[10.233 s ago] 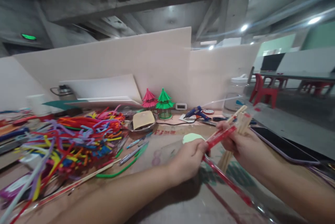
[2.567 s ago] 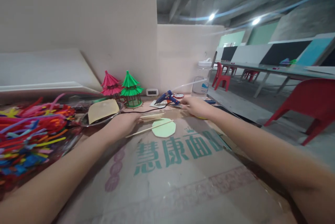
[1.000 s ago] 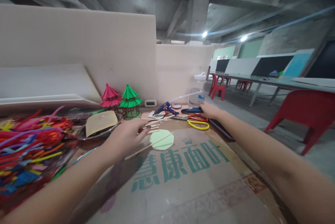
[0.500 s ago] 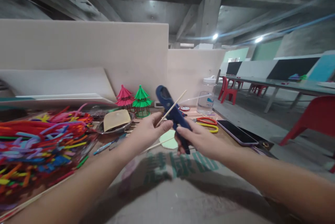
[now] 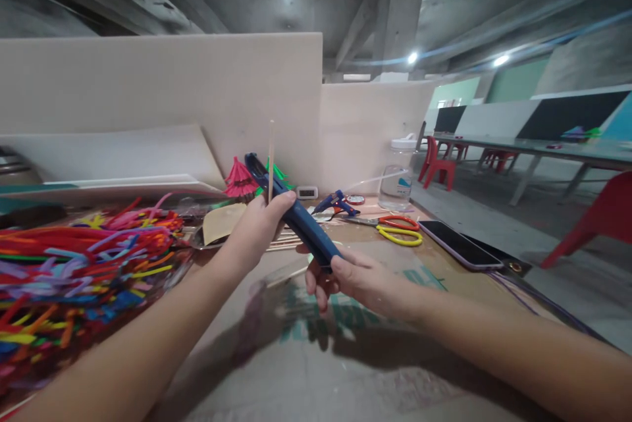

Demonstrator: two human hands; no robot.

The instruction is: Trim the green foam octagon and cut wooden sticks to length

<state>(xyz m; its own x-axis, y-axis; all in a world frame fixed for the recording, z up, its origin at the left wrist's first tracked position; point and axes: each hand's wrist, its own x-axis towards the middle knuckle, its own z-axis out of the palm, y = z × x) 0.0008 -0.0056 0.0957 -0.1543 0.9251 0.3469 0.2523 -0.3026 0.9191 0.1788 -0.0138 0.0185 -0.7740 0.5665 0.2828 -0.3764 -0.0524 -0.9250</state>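
My left hand (image 5: 257, 228) is closed around a thin wooden stick (image 5: 270, 155) that stands upright above the fingers. My right hand (image 5: 345, 277) grips the lower end of a long dark blue tool (image 5: 296, 214), which slants up to the left and crosses just behind the stick. Both hands hover over the printed cardboard sheet (image 5: 316, 369) that covers the table. More wooden sticks (image 5: 284, 244) lie on the table behind my hands.
A heap of colourful pipe cleaners (image 5: 74, 270) fills the left side. Red and green paper pagodas (image 5: 240, 180) stand by the back partition. A blue glue gun (image 5: 334, 201), yellow and red scissors (image 5: 399, 230), a clear jar (image 5: 397, 175) and a phone (image 5: 457, 252) lie to the right.
The stick in my left hand has turned from slanted to upright. My right hand has slid down to the tool's lower end, and the tool now leans further left.
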